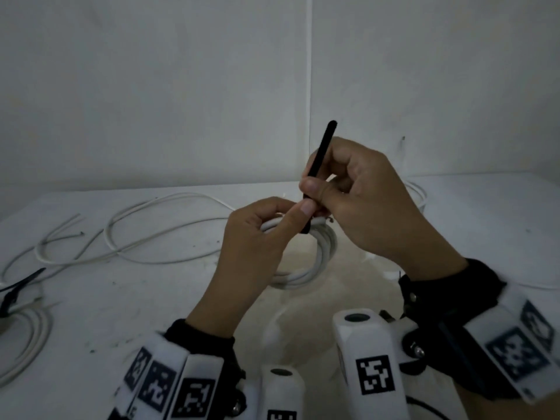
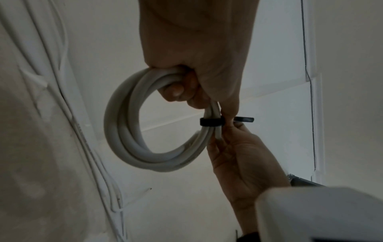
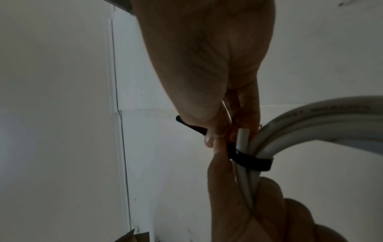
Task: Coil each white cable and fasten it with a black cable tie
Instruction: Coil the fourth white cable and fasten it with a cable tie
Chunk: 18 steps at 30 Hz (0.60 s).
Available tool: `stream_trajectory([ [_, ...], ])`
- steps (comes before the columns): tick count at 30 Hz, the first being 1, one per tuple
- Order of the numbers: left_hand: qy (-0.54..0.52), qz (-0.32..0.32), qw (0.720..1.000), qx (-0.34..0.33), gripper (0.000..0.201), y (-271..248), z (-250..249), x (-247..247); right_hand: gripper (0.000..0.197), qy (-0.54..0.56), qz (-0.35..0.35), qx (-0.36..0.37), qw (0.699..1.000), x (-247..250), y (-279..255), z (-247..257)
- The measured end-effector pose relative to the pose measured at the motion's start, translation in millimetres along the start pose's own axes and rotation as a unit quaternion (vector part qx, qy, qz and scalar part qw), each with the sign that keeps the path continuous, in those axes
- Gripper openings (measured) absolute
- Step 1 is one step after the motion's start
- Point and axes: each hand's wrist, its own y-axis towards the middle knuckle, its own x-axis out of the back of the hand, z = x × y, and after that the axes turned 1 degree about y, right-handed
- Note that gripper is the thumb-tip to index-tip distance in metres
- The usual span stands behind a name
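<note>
Around the smooth round cable coil (image 2: 132,131), a flat black tie (image 2: 210,122) loops.

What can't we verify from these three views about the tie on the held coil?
- Tie head: whether the black cable tie is locked; both wrist views, covered by the fingertips of the right hand.
- Left hand grip: head view, its own back hides the fingers on the white coil.
- Cable print: right wrist view, blurred.
- Far-left tied coil: head view, cut off by the frame edge.
</note>
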Motion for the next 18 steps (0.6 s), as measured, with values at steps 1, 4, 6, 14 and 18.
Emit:
stream_trajectory([
  [1,0.002,0.0,1.0,-0.002,0.023,0.1,0.0,0.5,0.018,-0.004,-0.003,0.002,1.0,-0.3,0.4,0.0],
  [4,0.003,0.006,1.0,-0.001,0.024,-0.4,-1.2,1.8,0.023,0.003,-0.01,0.004,1.0,-0.6,1.3,0.8],
  [6,-0.001,0.007,1.0,0.003,0.023,0.2,-1.8,1.7,0.023,0.01,-0.016,0.009,1.0,-1.3,2.0,-0.1],
  [14,-0.017,-0.025,0.999,0.034,0.018,2.9,4.6,5.2,0.018,0.007,0.02,0.026,0.999,-0.8,2.0,-0.4],
  [18,-0.016,-0.008,1.0,0.014,0.018,1.7,1.9,2.8,0.018,0.006,0.025,0.025,0.999,1.5,2.0,1.2],
])
